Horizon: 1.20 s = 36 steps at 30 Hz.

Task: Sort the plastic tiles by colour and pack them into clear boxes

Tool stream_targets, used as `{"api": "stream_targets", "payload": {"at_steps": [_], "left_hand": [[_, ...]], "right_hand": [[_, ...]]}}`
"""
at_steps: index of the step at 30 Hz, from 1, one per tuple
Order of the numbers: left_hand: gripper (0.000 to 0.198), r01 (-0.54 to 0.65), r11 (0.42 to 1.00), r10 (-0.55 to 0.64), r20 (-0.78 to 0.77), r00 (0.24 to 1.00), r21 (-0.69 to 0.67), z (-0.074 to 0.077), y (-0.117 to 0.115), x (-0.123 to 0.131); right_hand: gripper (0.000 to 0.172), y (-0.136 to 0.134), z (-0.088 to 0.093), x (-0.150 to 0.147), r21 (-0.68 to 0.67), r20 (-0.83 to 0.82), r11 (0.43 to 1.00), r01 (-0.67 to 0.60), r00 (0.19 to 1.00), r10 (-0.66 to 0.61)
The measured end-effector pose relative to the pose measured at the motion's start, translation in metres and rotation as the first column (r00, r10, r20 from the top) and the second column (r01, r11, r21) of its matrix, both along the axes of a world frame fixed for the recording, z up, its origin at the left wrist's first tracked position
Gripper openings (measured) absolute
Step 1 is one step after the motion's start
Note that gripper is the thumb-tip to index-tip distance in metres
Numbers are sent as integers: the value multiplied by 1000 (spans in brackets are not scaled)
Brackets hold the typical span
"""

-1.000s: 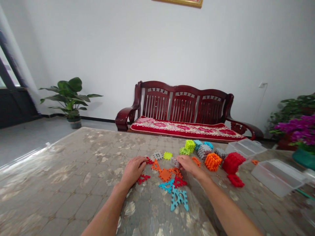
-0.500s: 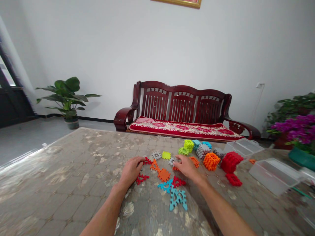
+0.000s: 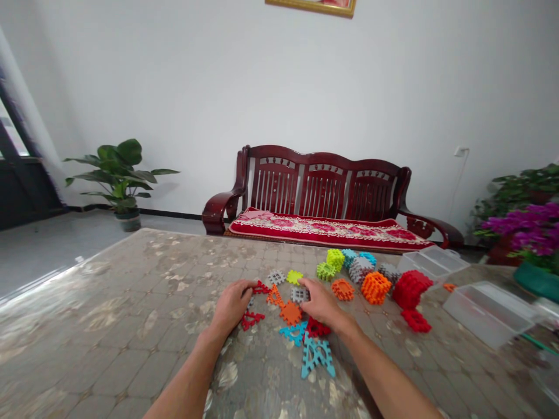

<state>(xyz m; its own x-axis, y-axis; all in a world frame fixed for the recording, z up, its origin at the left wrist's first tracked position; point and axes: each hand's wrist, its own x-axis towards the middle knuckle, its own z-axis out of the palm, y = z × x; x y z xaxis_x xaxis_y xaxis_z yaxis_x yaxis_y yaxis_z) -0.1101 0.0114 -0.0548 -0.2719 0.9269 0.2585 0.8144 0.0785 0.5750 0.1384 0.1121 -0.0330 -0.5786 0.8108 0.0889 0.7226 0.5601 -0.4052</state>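
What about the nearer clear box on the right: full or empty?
Empty, it seems: the clear box shows no coloured pieces through its walls; the red pieces lie outside it on the table.

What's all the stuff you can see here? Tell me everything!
table with patterned beige cover: one, fills the foreground
flat toothed plastic building pieces: about a dozen; red, orange, teal, grey, yellow-green; middle of the table
built-up plastic block cubes: several; lime, teal, grey, orange, red; right of the flat pieces
clear plastic boxes: two, see-through, table's right side
dark red wooden bench: one, red flowered cushion, by the wall
green leafy potted plant: one, floor, far left
purple flowering plant: one, far right
gold picture frame: one, top of wall
left hand: fingertips by a red piece
right hand: fingertips on a grey piece
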Motion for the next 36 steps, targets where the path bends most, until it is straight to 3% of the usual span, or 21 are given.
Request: {"api": "stream_targets", "payload": {"at_steps": [4, 9, 14, 20, 26, 28, 32, 36], "left_hand": [[40, -14, 1000, 14, 3, 1000, 0, -1, 0, 0], [39, -15, 1000, 15, 9, 1000, 8, -1, 0, 0], [38, -23, 1000, 23, 17, 1000, 11, 0, 0, 0], [38, -37, 999, 37, 33, 999, 12, 0, 0, -1], [38, -40, 999, 40, 35, 999, -3, 2, -1, 0], [38, -43, 999, 44, 35, 998, -6, 3, -1, 0], [39, -48, 999, 48, 32, 998, -3, 4, -1, 0], [40, -46, 999, 46, 31, 998, 0, 2, -1, 0]], "right_hand": [[60, -8, 7, -1, 24, -24, 997, 76, 997, -75], [60, -22, 21, -19, 106, 127, 979, 173, 974, -186], [47, -17, 17, -30, 100, 159, 988, 116, 978, -131], [46, -14, 12, -22, 140, 123, 980, 141, 980, -159], [35, -15, 9, -21, 117, 138, 992, 48, 988, -64], [38, -11, 9, -20, 125, 125, 991, 39, 991, -54], [37, -6, 11, -15, 171, 100, 979, 110, 987, -128], [41, -9, 15, -16, 177, 184, 972, 156, 965, -188]]}}
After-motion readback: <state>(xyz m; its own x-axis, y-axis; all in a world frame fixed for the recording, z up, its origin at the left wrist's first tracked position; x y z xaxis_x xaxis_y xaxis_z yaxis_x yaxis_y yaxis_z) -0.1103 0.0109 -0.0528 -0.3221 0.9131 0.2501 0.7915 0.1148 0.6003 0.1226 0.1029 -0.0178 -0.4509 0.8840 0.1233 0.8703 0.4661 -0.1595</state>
